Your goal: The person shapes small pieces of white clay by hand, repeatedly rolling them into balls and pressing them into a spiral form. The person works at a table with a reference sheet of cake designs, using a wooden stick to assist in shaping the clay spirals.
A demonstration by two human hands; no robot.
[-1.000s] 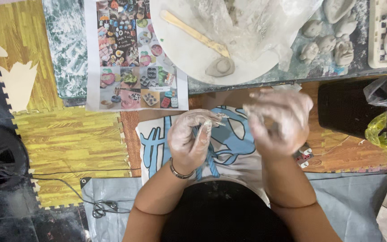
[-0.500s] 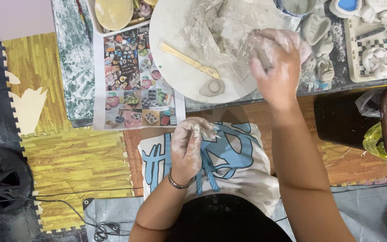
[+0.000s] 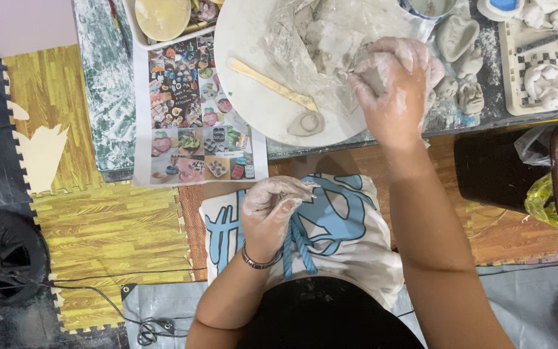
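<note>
- Clay-smeared, both of your hands: grey-white film over fingers and palms.
- Your right hand (image 3: 395, 84) is stretched out over the table, fingers curled together and closed on a grey clay lump (image 3: 372, 76); the lump sits under the fingertips, mostly hidden by them.
- Crumpled clear plastic (image 3: 321, 45) lies just left of those fingers, spread over the round white board (image 3: 247, 39); whether the lump rests on plastic or board cannot be told.
- Wooden tool (image 3: 272, 85) lies on the board, left of and below your right fingertips, apart from them.
- Small clay ring (image 3: 306, 123) sits at the tool's near end, not touched.
- Shaped clay pieces (image 3: 461, 48) lie just right of your right knuckles on the tabletop.
- Your left hand (image 3: 272, 213) hangs above your lap, fingers bunched, tips pinched together; whether anything is held between them cannot be told.
- Apron (image 3: 337, 226), white with blue print, lies directly beneath those fingers.
- Picture sheet (image 3: 195, 116) lies up and left of your left fingertips, well apart.
</note>
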